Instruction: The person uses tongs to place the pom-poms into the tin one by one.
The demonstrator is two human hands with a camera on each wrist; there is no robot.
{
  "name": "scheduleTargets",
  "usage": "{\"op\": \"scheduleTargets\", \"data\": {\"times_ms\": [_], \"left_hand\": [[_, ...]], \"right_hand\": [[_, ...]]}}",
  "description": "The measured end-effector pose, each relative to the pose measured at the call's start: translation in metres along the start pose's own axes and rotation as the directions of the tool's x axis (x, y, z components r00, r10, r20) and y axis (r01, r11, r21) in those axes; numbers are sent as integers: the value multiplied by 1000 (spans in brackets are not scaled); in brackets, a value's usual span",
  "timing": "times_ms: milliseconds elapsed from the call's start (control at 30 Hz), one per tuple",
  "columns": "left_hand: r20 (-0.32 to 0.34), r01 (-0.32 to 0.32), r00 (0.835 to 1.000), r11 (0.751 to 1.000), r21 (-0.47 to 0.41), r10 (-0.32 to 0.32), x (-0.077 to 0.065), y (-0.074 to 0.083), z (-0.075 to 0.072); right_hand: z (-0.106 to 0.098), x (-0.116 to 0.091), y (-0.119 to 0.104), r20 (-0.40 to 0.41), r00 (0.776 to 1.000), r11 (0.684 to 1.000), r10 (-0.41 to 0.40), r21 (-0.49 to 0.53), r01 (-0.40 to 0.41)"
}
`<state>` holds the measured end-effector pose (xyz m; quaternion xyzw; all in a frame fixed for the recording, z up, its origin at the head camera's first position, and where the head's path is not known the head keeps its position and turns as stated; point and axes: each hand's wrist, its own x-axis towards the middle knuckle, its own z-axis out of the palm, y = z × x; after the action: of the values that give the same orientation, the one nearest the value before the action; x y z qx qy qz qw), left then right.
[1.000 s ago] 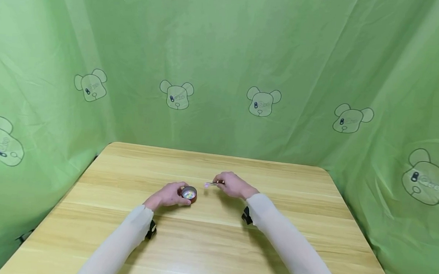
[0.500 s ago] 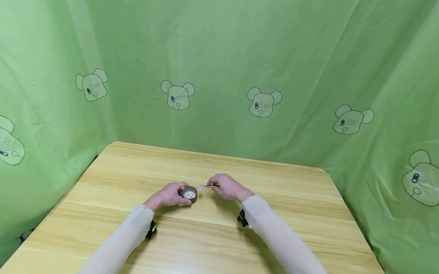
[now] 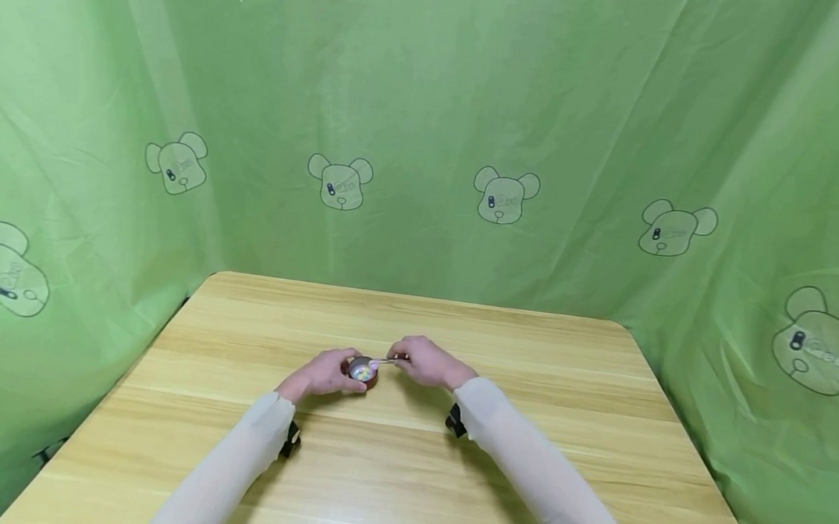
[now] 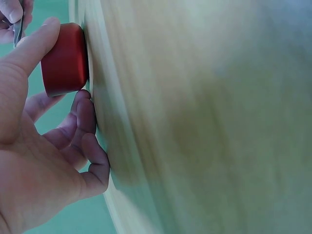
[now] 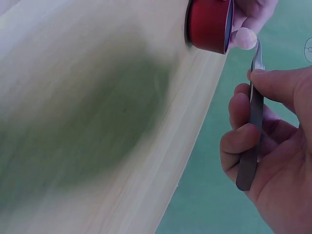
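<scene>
A small round red tin (image 4: 66, 61) stands on the table, with several pastel-coloured pieces (image 3: 361, 373) inside. My left hand (image 3: 326, 372) grips it from the left side, thumb near and fingers behind. Metal tweezers with a bent tip (image 5: 254, 117) are pinched in my right hand (image 3: 425, 361), thumb on one side and curled fingers on the other. At their tips sits a pale pink ball (image 5: 245, 38), right at the tin's rim in the right wrist view. In the head view the ball overlaps the tin's open top on its right side.
Both hands work over the middle of a wooden table (image 3: 368, 463) with rounded far corners. A green curtain (image 3: 427, 98) with bear-head prints hangs behind and along both sides. Dark wrist cameras sit under both pale sleeves (image 3: 524, 446).
My right hand has moved left and slightly nearer, bringing the tweezers and the ball from beside the tin to over its rim. My left hand and the tin have stayed put.
</scene>
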<state>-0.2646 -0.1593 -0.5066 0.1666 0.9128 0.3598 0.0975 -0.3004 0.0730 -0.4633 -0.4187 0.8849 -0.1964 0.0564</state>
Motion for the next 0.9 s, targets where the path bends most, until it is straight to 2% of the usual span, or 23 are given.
{"op": "scheduleTargets", "data": {"times_ms": [367,667,900], "left_hand": [[0,-13,1000,1000,-11,13,0,-1,0],[-1,-4,1000,1000,-17,4,0,1,0],[-4,-2,1000,1000,-12,2,0,2,0]], "right_hand": [[5,4,0,14,1000,1000,-1,19,1],[12,5,4,8,1000,1000,-6,-11,6],[13,6,4,15,1000,1000,22,-3,-22]]}}
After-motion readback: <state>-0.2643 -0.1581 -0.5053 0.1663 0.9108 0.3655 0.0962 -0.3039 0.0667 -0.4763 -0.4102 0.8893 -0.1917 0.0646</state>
